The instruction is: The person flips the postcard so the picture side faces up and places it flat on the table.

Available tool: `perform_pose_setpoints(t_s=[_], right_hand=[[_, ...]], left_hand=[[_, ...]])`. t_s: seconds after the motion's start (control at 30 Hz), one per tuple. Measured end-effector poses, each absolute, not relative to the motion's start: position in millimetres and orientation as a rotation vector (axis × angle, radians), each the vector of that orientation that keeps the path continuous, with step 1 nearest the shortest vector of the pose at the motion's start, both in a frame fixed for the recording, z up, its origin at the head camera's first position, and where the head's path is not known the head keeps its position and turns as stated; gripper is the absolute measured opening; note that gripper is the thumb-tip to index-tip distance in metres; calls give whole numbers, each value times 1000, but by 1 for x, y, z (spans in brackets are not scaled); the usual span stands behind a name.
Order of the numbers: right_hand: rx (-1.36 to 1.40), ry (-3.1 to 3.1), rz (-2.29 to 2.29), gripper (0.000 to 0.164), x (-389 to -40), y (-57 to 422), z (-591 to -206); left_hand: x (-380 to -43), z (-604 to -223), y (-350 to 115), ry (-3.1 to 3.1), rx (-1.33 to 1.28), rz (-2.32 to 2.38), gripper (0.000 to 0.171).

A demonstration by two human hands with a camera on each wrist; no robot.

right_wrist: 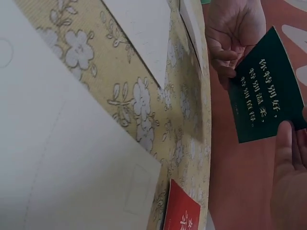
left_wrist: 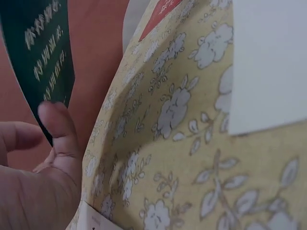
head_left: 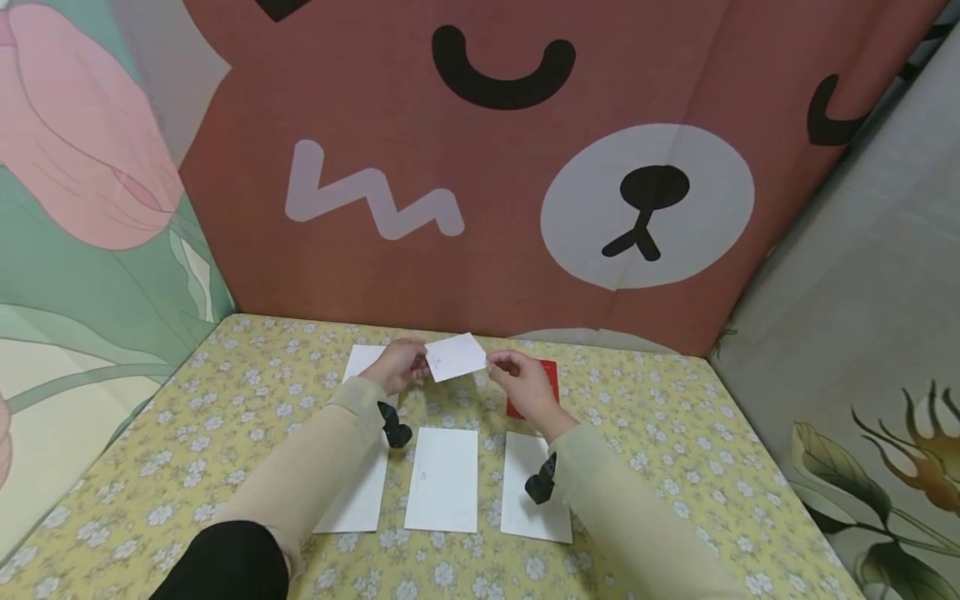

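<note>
Both hands hold one small postcard [head_left: 456,357] above the far part of the table. Its white back faces the head camera; in the right wrist view its dark green front [right_wrist: 264,91] carries gold characters. The left hand [head_left: 397,367] pinches one end, with the thumb against the green face in the left wrist view. At the other end, the right hand [head_left: 525,387] pinches the corner between thumb and fingers. A red card [head_left: 552,377] lies on the table, partly hidden behind the right hand.
White cards lie on the flowered yellow tablecloth [head_left: 637,500]: a middle one [head_left: 442,479], a right one [head_left: 525,483] partly under the right forearm, a left one [head_left: 356,504], and one farther back [head_left: 362,357] behind the left hand. A bear-print cloth [head_left: 495,275] hangs behind the table.
</note>
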State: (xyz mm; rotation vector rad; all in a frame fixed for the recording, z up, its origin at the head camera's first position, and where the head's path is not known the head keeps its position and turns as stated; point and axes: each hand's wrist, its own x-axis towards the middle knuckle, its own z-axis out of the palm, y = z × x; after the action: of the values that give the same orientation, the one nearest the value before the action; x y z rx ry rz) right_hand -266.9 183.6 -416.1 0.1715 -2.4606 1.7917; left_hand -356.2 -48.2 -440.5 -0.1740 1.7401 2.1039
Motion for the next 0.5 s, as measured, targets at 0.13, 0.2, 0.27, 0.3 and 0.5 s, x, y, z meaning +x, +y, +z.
perform_pose_setpoints(t_s=[0.13, 0.2, 0.27, 0.3, 0.5], right_hand=[[159, -2405, 1797, 20, -267, 183, -413], [145, -2359, 1826, 21, -267, 182, -411], [120, -2320, 1859, 21, -268, 181, -410], [104, -2306, 1869, 21, -269, 181, -411], [35, -2144, 1919, 14, -277, 175, -409]], left_hand=[[-354, -441, -53, 1699, -163, 2112, 47], [-351, -441, -54, 1753, -123, 2080, 46], [-347, -441, -53, 1870, -68, 2009, 44], [-345, -442, -52, 1925, -49, 1975, 43], [-337, -441, -47, 2096, -26, 1917, 37]])
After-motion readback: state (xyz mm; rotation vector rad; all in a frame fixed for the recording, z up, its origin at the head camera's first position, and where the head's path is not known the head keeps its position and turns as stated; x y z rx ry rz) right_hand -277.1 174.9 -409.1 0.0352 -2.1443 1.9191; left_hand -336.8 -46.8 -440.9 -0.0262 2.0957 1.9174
